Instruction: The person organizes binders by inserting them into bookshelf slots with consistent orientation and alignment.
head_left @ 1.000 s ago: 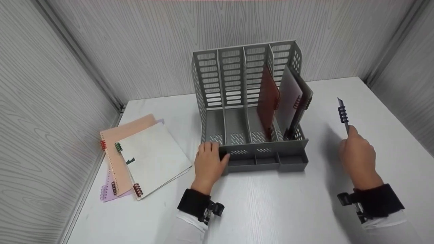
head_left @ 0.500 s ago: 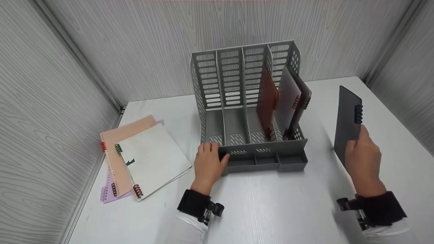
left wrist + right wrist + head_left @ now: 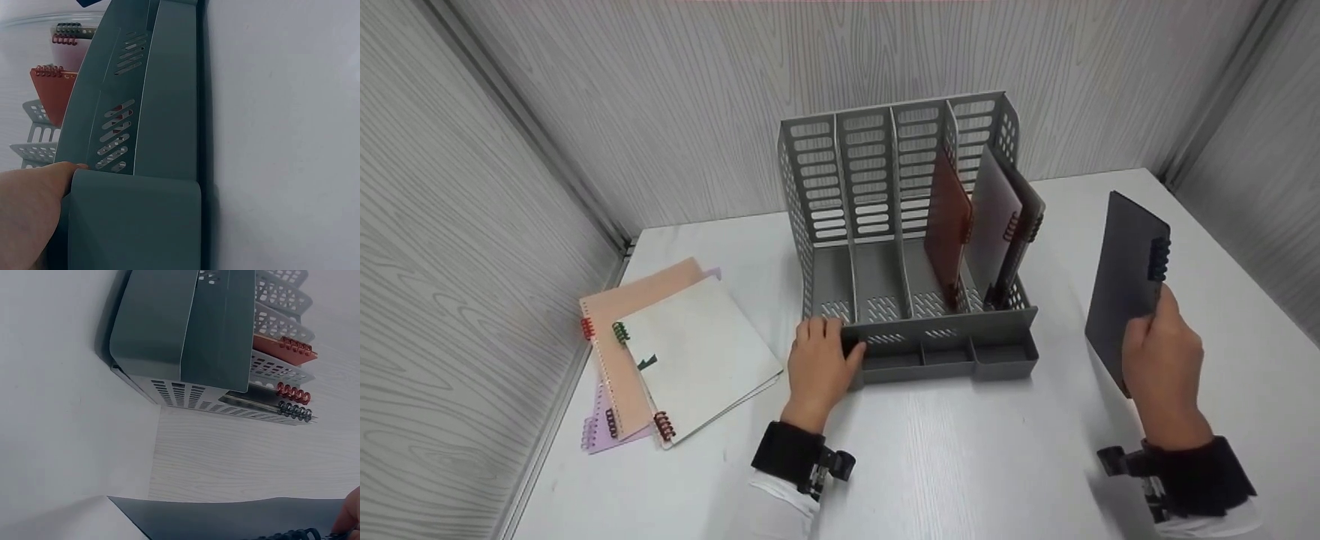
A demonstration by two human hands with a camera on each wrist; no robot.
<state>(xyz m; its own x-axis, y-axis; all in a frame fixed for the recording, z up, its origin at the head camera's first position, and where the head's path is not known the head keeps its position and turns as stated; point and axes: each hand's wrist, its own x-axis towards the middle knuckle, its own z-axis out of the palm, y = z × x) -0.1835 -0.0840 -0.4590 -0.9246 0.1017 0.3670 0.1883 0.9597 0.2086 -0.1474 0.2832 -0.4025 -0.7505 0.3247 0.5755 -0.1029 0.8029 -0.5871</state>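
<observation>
A grey file organizer (image 3: pixel 945 328) with four upright slots stands in the middle of the table. My left hand (image 3: pixel 819 367) grips its front left corner, the thumb over the edge; the left wrist view shows the hand (image 3: pixel 28 208) against the front wall (image 3: pixel 135 219). To the right of the organizer, my right hand (image 3: pixel 1166 367) holds a dark grey spiral notebook (image 3: pixel 1125 277) upright by its bound edge. In the right wrist view that notebook (image 3: pixel 214 517) crosses the bottom, fingers (image 3: pixel 350 517) at its coils. A red notebook (image 3: pixel 949 225) stands in the third slot, light and dark ones (image 3: pixel 994 214) in the fourth.
Left of the organizer, white notebooks (image 3: pixel 701 352) lie over an orange one (image 3: pixel 615 330) and a purple one (image 3: pixel 604 431) on the white table (image 3: pixel 930 465). Wood-grained panels (image 3: pixel 720 105) rise behind and at both sides. Small trays (image 3: pixel 949 352) line the organizer's front.
The notebook in my right hand has turned from edge-on to showing its broad dark face, and the hand has shifted slightly right and nearer. My left hand stays on the organizer's corner.
</observation>
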